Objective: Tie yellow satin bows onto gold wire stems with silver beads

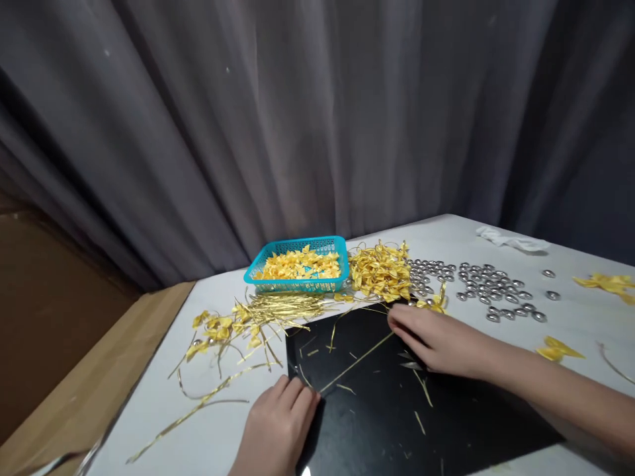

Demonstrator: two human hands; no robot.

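- Gray curtain (297,132) hangs at the back, w/ a white tabletop (163,410) in front.
- L hand (280,420): fingers are curled in and look like they pinch the near end of a thin gold wire (356,362).
- R hand (431,334): fingers are squeezed tight on the far end, so the wire goes straight btwn both hands, over a black board (377,423).
- Shiny pointy tips (411,364) poke out by the R hand; can't tell what tool, or if it's held.
- Little gold scraps (346,389) lie on the board, so some cutting is prob. done.
- Bunch of gold wires (288,307) lies just past the board, near the blue basket (278,283). Lots left to use, I think.
- Yellow petals (302,264) lie piled in the basket, maybe for later.
- Yellow heap (380,271) sits beside the basket, w/ wire bits in it; prob. made already, but too small to be sure.
- Silver drops (489,281) lie loose on the R side, so they look not yet used.
- White cloth (516,242) is at the far edge.
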